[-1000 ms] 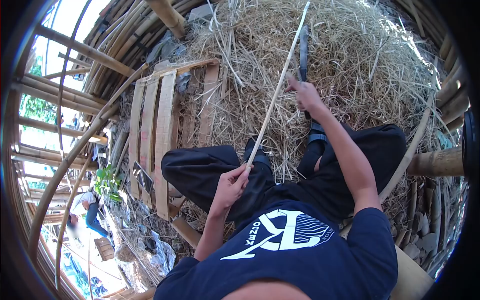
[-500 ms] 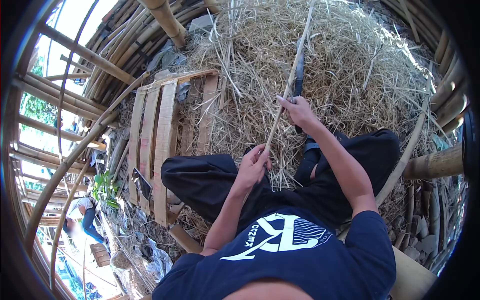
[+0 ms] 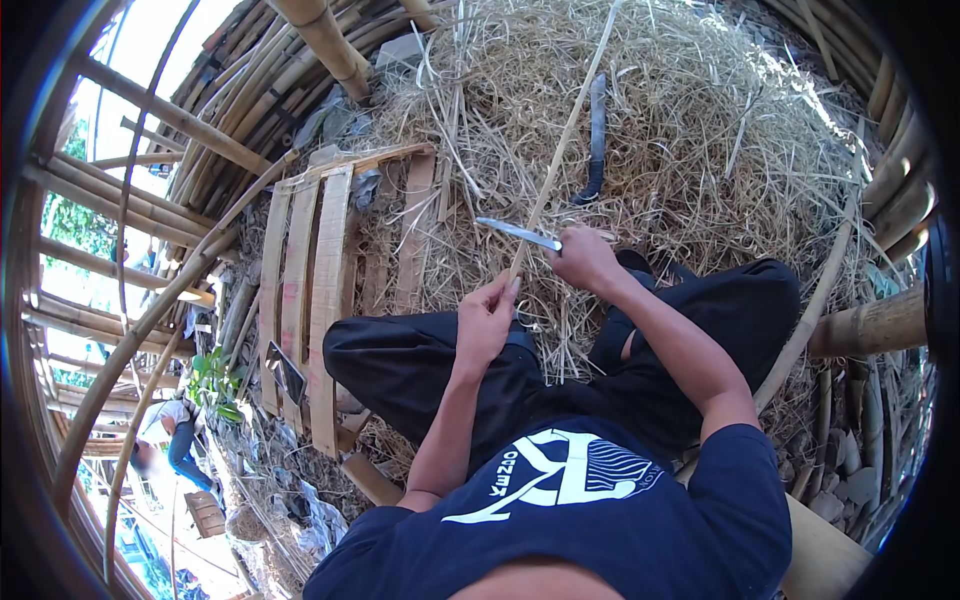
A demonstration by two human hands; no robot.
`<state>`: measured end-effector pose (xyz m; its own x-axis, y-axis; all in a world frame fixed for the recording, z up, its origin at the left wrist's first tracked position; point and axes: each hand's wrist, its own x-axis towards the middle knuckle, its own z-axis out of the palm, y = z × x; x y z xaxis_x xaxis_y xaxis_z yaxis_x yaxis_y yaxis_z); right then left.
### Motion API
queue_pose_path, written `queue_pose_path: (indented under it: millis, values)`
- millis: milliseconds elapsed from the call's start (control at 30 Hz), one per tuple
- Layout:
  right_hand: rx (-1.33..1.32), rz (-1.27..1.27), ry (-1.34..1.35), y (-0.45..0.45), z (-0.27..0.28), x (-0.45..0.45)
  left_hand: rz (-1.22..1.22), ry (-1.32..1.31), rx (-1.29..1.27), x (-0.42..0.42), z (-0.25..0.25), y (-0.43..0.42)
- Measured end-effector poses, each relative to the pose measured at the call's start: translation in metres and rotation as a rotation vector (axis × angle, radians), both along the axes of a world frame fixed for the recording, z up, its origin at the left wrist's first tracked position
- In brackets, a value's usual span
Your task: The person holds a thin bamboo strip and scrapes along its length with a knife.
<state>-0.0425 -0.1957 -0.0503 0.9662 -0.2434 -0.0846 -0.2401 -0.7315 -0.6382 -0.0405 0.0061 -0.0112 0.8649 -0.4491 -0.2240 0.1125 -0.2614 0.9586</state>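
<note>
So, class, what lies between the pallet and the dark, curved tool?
Straw, with the long strip passing over it; the head view shows this.

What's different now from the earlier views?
The right hand has drawn back toward the body, off the bamboo strip it pinched a moment ago. A knife now shows in it, blade across the strip; whether it held the knife before, I cannot tell. The left hand still grips the strip. The dark curved tool and slatted wooden pallet stayed put.
</note>
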Motion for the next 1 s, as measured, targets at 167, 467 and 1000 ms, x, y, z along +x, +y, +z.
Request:
queue_pose_path:
  millis: [167,467,1000]
  values:
    - [-0.107,0.089,0.074,-0.001,-0.020,0.007,-0.044,-0.238,0.260,0.000,0.004,0.005]
    - [-0.141,-0.104,0.120,-0.032,-0.035,0.027,0.004,-0.266,0.257,-0.015,0.007,0.016]
    - [0.105,-0.220,0.060,-0.035,0.005,0.023,0.029,0.005,0.162,-0.034,0.017,0.059]
